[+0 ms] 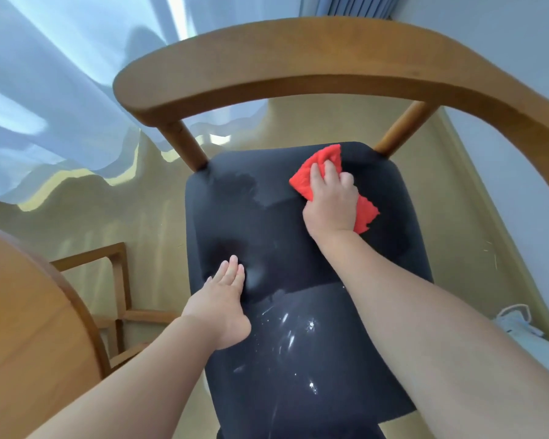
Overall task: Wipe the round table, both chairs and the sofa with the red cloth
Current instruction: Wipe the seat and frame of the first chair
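A chair with a dark padded seat [286, 236] and a curved wooden backrest [298, 58] fills the middle of the view. My right hand [330, 201] grips the red cloth [317, 166] and presses it on the far right part of the seat. My left hand [222, 293] lies flat with straight fingers on the seat's left side. White specks and smears [298, 331] mark the near part of the seat. The round wooden table [23, 327] shows at the lower left edge.
White curtains [45, 106] hang at the left and back. Under the table a wooden frame [118, 280] stands on the pale floor [146, 210]. A white wall [520, 153] runs along the right, with a white object [517, 321] at its foot.
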Action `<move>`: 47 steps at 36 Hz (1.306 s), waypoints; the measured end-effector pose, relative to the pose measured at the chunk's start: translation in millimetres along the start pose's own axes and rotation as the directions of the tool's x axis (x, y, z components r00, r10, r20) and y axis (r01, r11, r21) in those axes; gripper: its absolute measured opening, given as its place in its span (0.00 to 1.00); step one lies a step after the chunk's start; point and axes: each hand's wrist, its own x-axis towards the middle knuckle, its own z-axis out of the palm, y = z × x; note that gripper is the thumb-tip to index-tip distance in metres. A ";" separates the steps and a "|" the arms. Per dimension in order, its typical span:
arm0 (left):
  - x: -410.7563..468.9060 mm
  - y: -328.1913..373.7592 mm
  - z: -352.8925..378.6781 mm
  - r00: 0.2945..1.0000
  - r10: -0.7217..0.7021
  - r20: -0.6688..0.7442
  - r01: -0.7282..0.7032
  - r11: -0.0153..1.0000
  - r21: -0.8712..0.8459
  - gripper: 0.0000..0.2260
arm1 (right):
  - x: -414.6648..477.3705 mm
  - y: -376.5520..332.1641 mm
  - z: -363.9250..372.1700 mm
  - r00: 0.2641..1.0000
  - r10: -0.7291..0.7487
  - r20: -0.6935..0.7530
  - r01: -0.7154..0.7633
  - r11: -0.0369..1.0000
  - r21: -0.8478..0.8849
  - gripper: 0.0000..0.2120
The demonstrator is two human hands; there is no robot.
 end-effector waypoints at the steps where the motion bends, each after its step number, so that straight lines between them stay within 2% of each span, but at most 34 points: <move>1: 0.7 -0.9 -0.1 1.000 0.001 0.001 -0.001 1.000 -0.003 0.38 | -1.2 -12.3 3.4 0.998 -0.066 -0.007 0.066 0.998 -0.004 0.27; 7: 2.1 2.4 0.8 1.000 0.001 0.005 -0.001 1.000 -0.009 0.40 | -6.1 -72.5 15.4 0.952 -0.306 0.002 0.306 0.951 -0.038 0.24; 10: 2.6 2.8 -1.5 1.000 0.003 0.013 -0.003 1.000 0.003 0.40 | -6.2 -89.2 18.1 0.923 -0.382 0.039 0.384 0.922 -0.045 0.27; 17: 4.2 3.9 -3.0 1.000 -0.017 0.016 0.017 1.000 -0.007 0.39 | 12.4 -58.9 17.7 0.845 -0.533 -0.043 0.527 0.844 -0.100 0.27; 20: 4.2 1.6 -3.0 1.000 -0.019 0.006 0.019 1.000 -0.012 0.38 | 27.9 -37.9 7.1 0.878 -0.478 -0.034 0.474 0.876 -0.092 0.26; 24: 5.2 2.2 -0.6 1.000 -0.019 -0.003 0.019 1.000 0.010 0.38 | 44.7 8.5 -10.5 0.958 -0.257 0.126 0.269 0.959 -0.092 0.26; 30: 4.5 2.8 -0.1 1.000 -0.013 -0.005 0.013 1.000 0.018 0.38 | 51.1 67.8 -28.6 0.993 0.033 0.113 -0.019 0.992 -0.123 0.26; 36: 3.4 5.7 -0.1 1.000 -0.014 0.000 0.014 1.000 0.025 0.38 | 48.0 99.0 -34.9 0.983 0.019 0.183 0.018 0.979 -0.201 0.25; 43: 1.1 8.2 0.2 1.000 -0.004 0.006 0.003 0.999 0.054 0.38 | 57.9 63.1 -22.7 0.993 0.046 0.111 -0.044 0.999 -0.022 0.26; 47: 1.4 7.5 0.4 1.000 0.007 0.003 -0.007 1.000 0.027 0.38 | 63.0 26.6 -15.9 0.997 -0.041 0.071 0.041 0.999 -0.001 0.23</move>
